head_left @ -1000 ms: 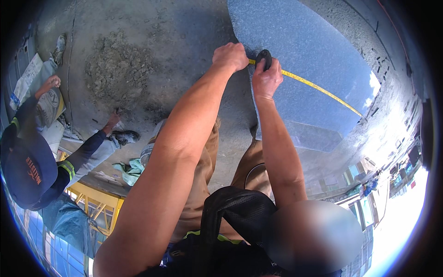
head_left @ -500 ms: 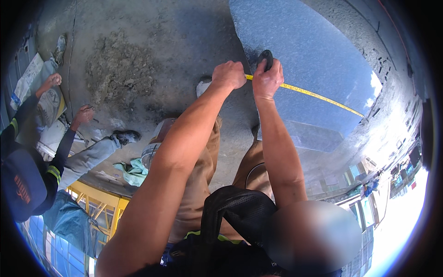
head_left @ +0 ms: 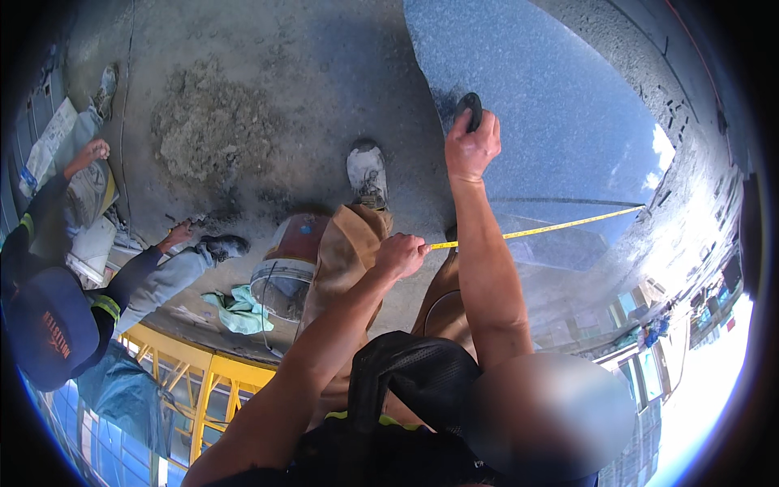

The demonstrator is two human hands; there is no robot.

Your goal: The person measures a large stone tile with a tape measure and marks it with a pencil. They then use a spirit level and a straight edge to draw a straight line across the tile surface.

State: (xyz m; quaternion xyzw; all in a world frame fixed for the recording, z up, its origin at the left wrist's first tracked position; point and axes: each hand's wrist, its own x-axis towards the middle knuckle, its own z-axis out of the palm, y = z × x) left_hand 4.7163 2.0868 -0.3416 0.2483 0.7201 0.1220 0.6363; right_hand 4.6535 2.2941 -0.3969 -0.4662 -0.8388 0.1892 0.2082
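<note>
A large blue-grey speckled slab (head_left: 560,105) lies on the ground at the front right. A yellow measuring tape (head_left: 576,221) stretches from the slab's far right edge to my left hand (head_left: 403,256), which is closed on its near end above my knees. It passes beneath my right forearm. Over the slab's left edge, my right hand (head_left: 475,152) grips a dark, rounded, disc-like object (head_left: 468,112). A dark smudge marks the slab beside that object. Whether a tape case sits inside my left hand is hidden.
A bucket (head_left: 280,280) stands left of my leg, beside a pale green cloth (head_left: 237,310). Loose grey mortar or soil (head_left: 203,130) is heaped on the ground. At the left, a co-worker in a dark cap (head_left: 50,329) crouches near bags. A yellow metal frame (head_left: 203,369) stands behind.
My left hand has moved back toward my body with the tape, swinging it off the slab's middle toward its near edge. My right hand stays almost in place. The co-worker's nearer hand has lowered.
</note>
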